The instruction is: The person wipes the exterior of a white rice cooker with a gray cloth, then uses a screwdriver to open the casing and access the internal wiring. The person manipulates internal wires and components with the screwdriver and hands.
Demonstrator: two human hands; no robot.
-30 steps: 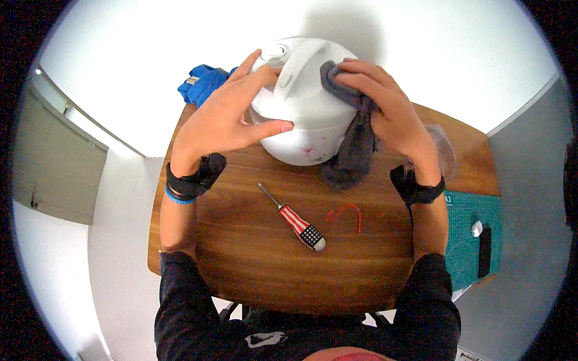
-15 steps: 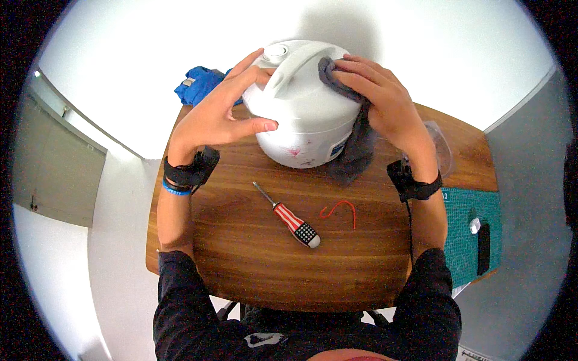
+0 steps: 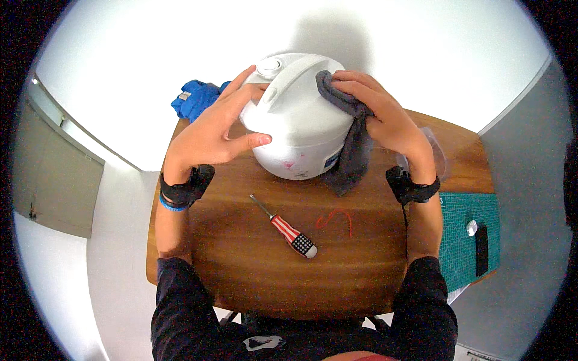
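Observation:
A rounded white rice cooker (image 3: 304, 114) with a carrying handle across its lid stands at the far side of the wooden table. Pinkish-red marks show low on its front. My left hand (image 3: 220, 123) grips the cooker's left side, thumb on the front and fingers reaching over the lid's edge, one tip near the handle. In my right hand (image 3: 385, 114) is a bunched dark grey cloth (image 3: 349, 159), pressed against the right side of the lid. The cloth's loose end hangs down beside the cooker, partly covering a blue label. My right fingertips are partly hidden by cloth.
Nearer me on the table (image 3: 241, 277) lie a screwdriver (image 3: 292, 234) with a flag-patterned handle and a thin red cord (image 3: 348, 219). Blue fabric (image 3: 195, 99) sits behind my left hand. At right are clear plastic (image 3: 438, 153) and a green cutting mat (image 3: 457, 240) bearing a black strip.
The whole view has shifted slightly, so the table's things appear lower. My right hand and the cloth have slid a little toward me along the lid; my left hand keeps its hold.

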